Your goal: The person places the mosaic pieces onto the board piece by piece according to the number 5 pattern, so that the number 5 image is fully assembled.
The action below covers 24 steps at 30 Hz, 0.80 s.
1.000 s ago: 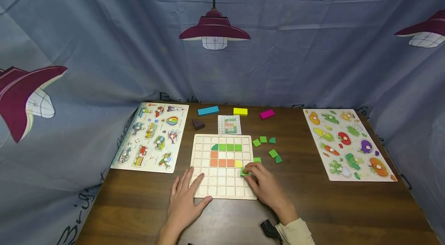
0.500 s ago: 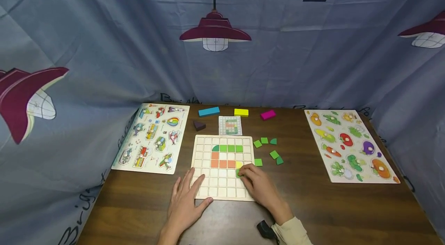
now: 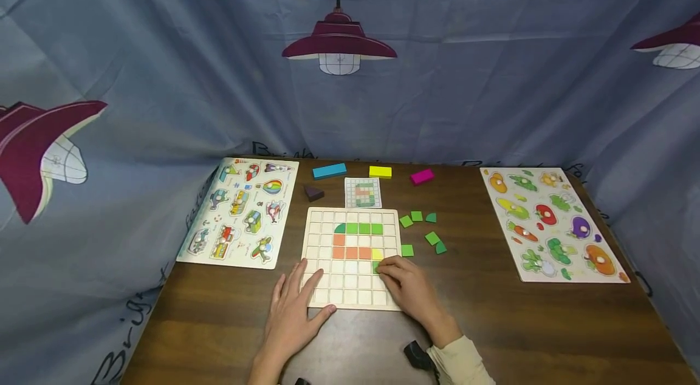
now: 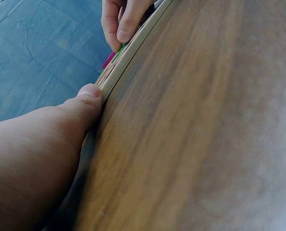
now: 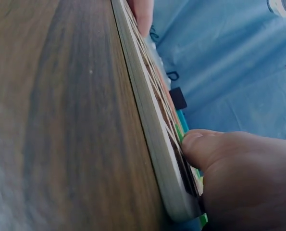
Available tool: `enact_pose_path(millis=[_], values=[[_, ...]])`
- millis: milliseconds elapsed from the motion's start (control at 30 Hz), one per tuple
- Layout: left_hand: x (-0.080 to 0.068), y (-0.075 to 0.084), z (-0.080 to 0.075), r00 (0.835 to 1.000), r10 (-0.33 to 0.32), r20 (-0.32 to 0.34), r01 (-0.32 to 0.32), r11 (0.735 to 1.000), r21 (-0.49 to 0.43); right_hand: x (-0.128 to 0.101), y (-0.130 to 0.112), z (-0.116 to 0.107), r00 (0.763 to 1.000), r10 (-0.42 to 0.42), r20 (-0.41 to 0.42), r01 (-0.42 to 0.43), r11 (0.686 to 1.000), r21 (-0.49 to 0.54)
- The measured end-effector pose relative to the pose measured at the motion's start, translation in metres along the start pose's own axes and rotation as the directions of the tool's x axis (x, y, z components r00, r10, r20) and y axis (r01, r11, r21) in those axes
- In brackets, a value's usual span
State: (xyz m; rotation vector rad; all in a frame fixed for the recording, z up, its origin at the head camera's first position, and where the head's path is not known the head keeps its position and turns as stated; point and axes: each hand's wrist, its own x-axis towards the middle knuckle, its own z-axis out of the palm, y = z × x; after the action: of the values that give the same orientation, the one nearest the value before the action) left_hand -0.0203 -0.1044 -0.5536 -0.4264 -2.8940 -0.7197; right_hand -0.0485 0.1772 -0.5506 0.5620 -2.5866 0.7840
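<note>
i see my right hand [image 3: 407, 288] pinching a green tile [image 3: 376, 268] onto the grid board [image 3: 350, 288] at lower centre of the frame; my left hand [image 3: 292, 312] lies flat, fingers spread, on the board's lower left corner.

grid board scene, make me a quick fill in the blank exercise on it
1. The right hand pinches a small ____ tile on the grid board.
2. The left hand lies flat on the board's near ____ corner.
3. The top row of placed tiles on the board is ____.
4. The blue block lies on the table beyond the board, ____ of the yellow block.

Missing words: green; left; green; left
</note>
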Motion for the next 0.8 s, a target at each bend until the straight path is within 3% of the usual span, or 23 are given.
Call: enact_pose_path(millis=[200, 367, 567, 800], values=[[0.003, 0.000, 0.001, 1.000, -0.012, 0.028, 0.012, 1.000, 0.001, -0.002, 0.013, -0.004, 0.997, 0.040, -0.070, -0.036, 0.998, 0.053], [0.000, 0.000, 0.000, 0.999, -0.023, 0.031, 0.023, 1.000, 0.000, -0.005, 0.031, -0.011, 0.978, 0.152, -0.144, -0.150, 0.988, 0.025], [-0.001, -0.002, 0.000, 1.000, -0.018, 0.017, 0.018, 1.000, -0.004, -0.008, 0.042, -0.016, 0.966, 0.251, -0.061, -0.254, 0.966, -0.047], [-0.001, -0.002, 0.002, 1.000, -0.012, 0.013, 0.012, 1.000, -0.003, -0.007, 0.043, -0.017, 0.955, 0.295, -0.021, -0.295, 0.950, -0.104]])
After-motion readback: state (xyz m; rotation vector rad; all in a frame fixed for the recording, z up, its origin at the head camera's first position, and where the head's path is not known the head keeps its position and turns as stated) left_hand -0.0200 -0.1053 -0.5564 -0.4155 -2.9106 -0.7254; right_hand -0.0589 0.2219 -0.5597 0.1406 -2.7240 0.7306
